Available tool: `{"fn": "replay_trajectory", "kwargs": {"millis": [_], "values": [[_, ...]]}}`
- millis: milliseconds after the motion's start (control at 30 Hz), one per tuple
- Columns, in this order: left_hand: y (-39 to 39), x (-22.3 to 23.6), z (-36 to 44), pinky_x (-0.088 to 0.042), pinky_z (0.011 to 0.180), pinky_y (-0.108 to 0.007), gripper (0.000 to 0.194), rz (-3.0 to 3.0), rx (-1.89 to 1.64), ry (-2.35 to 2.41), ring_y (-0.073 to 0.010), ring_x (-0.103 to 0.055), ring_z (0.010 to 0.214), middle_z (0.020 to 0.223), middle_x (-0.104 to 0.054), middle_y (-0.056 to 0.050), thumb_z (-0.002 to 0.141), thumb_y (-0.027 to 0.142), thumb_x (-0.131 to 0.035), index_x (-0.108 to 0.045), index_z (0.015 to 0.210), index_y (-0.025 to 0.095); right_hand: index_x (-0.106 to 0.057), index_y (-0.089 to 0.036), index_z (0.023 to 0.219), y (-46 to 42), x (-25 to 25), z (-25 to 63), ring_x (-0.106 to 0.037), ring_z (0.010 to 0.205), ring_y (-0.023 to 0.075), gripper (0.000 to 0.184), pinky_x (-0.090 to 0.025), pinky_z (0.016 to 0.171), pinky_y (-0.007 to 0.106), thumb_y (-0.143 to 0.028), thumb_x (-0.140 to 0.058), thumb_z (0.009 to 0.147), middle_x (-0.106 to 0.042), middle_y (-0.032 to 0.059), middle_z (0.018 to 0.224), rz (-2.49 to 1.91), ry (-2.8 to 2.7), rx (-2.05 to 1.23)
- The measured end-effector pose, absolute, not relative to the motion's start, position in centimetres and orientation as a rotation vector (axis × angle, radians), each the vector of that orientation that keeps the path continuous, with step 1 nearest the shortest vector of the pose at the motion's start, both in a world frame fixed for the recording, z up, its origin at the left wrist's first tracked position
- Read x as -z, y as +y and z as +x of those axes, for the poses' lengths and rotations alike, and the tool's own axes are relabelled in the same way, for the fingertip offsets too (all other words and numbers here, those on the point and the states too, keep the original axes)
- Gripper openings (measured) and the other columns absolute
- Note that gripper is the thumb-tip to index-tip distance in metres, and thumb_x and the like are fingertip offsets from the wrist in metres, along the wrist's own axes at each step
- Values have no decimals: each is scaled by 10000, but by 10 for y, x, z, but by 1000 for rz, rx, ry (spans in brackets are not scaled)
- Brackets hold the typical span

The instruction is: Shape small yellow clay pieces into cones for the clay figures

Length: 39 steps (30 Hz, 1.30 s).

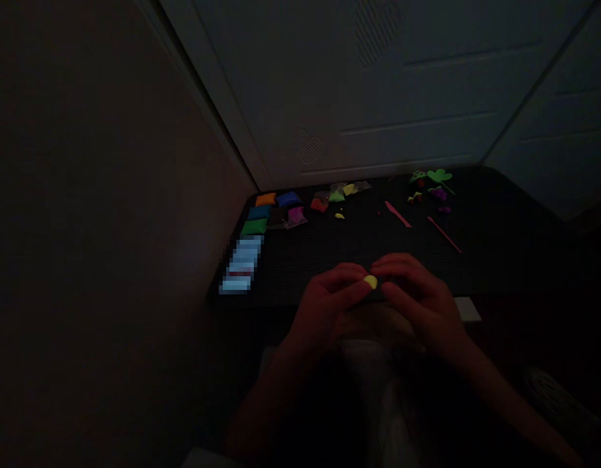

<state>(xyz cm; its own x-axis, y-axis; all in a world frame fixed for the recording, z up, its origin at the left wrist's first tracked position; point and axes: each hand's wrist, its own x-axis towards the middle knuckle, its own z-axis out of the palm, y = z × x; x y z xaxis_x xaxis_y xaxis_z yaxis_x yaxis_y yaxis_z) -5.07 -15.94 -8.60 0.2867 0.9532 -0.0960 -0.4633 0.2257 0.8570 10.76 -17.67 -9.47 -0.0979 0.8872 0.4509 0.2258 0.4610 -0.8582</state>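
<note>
Between the thumb and fingers of my left hand (332, 296) is a small, rounded, flattish piece of yellow modelling clay (371, 282), held above the table's near edge. My right hand (421, 292) is just to the right of it, fingers curved and thumb apart from them, with nothing visible in its grasp. A pink plastic clay knife (397, 214) and a thin pink stick tool (444, 234) lie beyond my hands. Small yellow clay scraps (340, 216) rest farther back, left of the knife.
Clay packets in several colours, including a green one (254, 227) and a red one (319, 203), line the dark table's (290, 260) back left. A lit phone (242, 265) lies at the left edge. Green and purple clay shapes (439, 194) sit back right. A wall rises on the left.
</note>
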Motion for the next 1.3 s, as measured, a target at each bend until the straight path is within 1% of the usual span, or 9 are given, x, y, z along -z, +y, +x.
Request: {"fn": "replay_trajectory", "kwargs": {"millis": [167,333,500,567,667,767,967,1133,1300], "values": [[-159,88,-50,-428,773,-241,83,812,-1111,714,-115,-568,829,817,-631,11,606,181,-778,-726,670,194,-663,-276,969,-177,93,104,-589,974,189,152,-499,843,355,-292,-613,826,-623,31,991,-988,-1531,-855],[-159,90,-49,-434,791,-280,114,764,-1048,710,-132,-585,817,817,-643,5,604,192,-783,-707,689,178,-682,-271,885,-178,93,100,-600,945,169,88,-503,840,336,-288,-640,810,-623,23,977,-967,-1432,-965],[-159,93,-49,-436,740,-260,132,789,-1062,730,-113,-573,751,769,-639,24,616,191,-780,-681,703,195,-671,-259,818,-179,93,101,-608,918,156,33,-505,820,308,-260,-669,785,-623,13,971,-933,-1359,-1030],[-160,94,-50,-434,721,-242,98,890,-1132,757,-107,-565,740,757,-635,25,646,186,-762,-681,700,204,-662,-256,818,-179,94,102,-602,928,156,37,-496,834,311,-249,-672,783,-621,13,972,-948,-1377,-993],[-163,94,-51,-442,737,-248,53,1105,-1232,825,-130,-580,786,797,-649,3,695,183,-726,-700,729,214,-654,-258,842,-179,95,102,-589,945,162,60,-486,843,319,-236,-665,787,-618,16,982,-979,-1430,-900],[-167,91,-51,-454,770,-273,80,1283,-1297,914,-156,-596,831,850,-661,-12,712,191,-716,-715,782,228,-647,-258,866,-179,96,102,-582,946,166,79,-479,848,329,-220,-653,796,-617,19,978,-980,-1468,-830],[-169,91,-53,-467,780,-271,149,1649,-1434,999,-147,-600,855,871,-666,-5,753,145,-680,-707,852,252,-642,-266,918,-182,95,102,-560,982,158,134,-457,866,307,-196,-646,804,-603,14,1001,-967,-1496,-789],[-164,96,-54,-496,746,-286,240,2048,-1658,877,-138,-590,846,865,-652,-4,740,66,-673,-671,928,214,-641,-268,883,-184,93,103,-556,969,137,109,-444,864,278,-190,-645,808,-599,-2,995,-990,-1477,-815],[-164,96,-57,-511,763,-295,256,2216,-1702,849,-136,-581,870,886,-653,-11,727,42,-680,-655,935,188,-639,-266,872,-185,91,103,-555,973,123,107,-436,860,253,-186,-652,803,-603,-14,1005,-981,-1472,-844]]}}
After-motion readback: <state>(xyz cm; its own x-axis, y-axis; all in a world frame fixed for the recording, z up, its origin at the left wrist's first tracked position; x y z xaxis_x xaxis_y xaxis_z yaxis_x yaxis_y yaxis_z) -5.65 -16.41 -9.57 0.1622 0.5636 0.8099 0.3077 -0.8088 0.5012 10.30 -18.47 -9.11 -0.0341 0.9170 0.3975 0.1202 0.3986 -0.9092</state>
